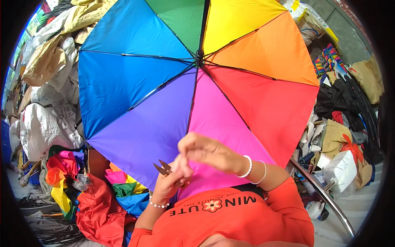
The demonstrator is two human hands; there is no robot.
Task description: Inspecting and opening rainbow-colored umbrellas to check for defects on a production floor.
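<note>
An opened umbrella point(212, 113) with rainbow-coloured panels fills the middle, its inside ribs and hub facing me. My left hand point(173, 181) is closed around a pair of scissors point(163, 168), whose dark pointed blades stick out to the left, slightly parted. Close beside its fingertips, my right hand point(210, 154) is raised with bent, pinched fingers. Whether a thread or something else small is between them I cannot make out. Both hands are over the near purple and pink panels, in front of my red shirt point(234, 224).
Folded colourful fabric point(127, 185) and a red cloth point(101, 210) lie at lower left. White sacks point(47, 129) pile up on the left. On the right are black fabric point(345, 105), a white bag point(339, 171) and a curved metal tube point(325, 197).
</note>
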